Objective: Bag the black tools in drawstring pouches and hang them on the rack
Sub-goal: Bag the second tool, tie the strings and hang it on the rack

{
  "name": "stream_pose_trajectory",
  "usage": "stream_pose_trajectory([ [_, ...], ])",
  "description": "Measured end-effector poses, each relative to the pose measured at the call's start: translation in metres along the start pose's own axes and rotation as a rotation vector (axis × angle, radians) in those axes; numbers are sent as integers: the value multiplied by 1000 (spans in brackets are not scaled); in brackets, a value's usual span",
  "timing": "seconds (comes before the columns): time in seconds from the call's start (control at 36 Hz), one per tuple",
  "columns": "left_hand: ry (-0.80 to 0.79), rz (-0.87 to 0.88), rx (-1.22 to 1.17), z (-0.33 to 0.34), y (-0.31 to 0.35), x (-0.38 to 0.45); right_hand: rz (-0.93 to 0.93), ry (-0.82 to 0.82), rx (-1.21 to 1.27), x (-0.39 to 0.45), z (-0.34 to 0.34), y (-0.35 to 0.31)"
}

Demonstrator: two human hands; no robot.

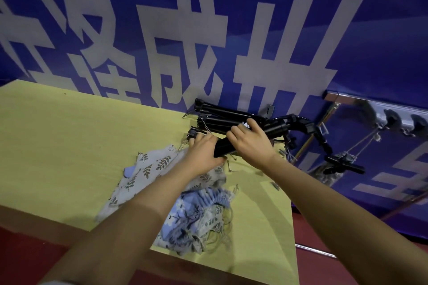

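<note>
Head view looks down on a yellow table [69,141] set against a blue banner [231,18] with large pale characters. Both hands meet at the table's far edge over one black tool [222,149]. The left hand [203,157] curls round the near end of that tool, fingers wrapped over it. The right hand [251,143] grips the same tool a little further along, fingers bent across its top. The tool lies tilted, just in front of the pile of tools [222,120], which sits against the banner at the table's back edge.

Nearer than the hands, a heap of pouches [185,203] in leaf and flower prints lies on the table, cords trailing loose at the near side. All of these look flat and unfilled.

To the right of the table stands the rack [393,118], with dark hooks along a pale bar. Some cords and what may be a filled pouch hang below it, though blur makes this hard to confirm.

Judged from this, the work seems at an early or middle stage: a tool is being picked out but is not yet in a pouch, several tools wait in the pile, and bagging, drawing shut and hanging remain for them.
</note>
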State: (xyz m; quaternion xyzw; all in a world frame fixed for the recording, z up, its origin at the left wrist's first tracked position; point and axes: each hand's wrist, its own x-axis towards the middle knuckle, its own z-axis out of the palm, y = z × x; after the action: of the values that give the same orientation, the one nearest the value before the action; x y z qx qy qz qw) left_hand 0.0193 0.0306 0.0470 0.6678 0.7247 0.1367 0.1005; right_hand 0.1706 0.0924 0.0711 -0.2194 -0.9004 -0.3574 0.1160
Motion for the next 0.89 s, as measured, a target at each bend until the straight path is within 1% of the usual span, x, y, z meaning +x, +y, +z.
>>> stream_pose_trajectory([
  [0.06,37,-36,-29,1,1,2,39,55,-3,0,3,2],
  [0.19,129,-151,-97,1,-7,6,94,280,99,-6,11,2],
  [0.28,176,-202,-131,-1,-11,7,181,319,214,-11,11,-3],
  [0.33,189,-202,-161,-4,-11,8,252,240,297,-14,9,-7],
  [0.36,196,-197,-179,-6,-11,8,301,156,360,-14,9,-9],
  [0.44,245,-172,-262,-12,-9,8,453,-199,608,-9,13,-16],
  [0.47,257,-160,-297,-13,-9,7,497,-283,672,-7,15,-18],
  [0.56,278,-135,-404,-18,-6,4,568,-425,826,0,21,-26],
  [0.64,292,-127,-524,-23,-3,0,572,-548,927,6,25,-35],
  [0.69,305,-131,-582,-27,-1,-2,569,-589,991,8,25,-40],
  [0.78,328,-136,-642,-32,0,-6,575,-553,1072,10,27,-45],
  [0.83,352,-142,-652,-34,-2,-7,626,-467,1161,11,26,-44],
  [0.89,385,-158,-627,-35,-7,-8,752,-349,1282,16,19,-40],
])
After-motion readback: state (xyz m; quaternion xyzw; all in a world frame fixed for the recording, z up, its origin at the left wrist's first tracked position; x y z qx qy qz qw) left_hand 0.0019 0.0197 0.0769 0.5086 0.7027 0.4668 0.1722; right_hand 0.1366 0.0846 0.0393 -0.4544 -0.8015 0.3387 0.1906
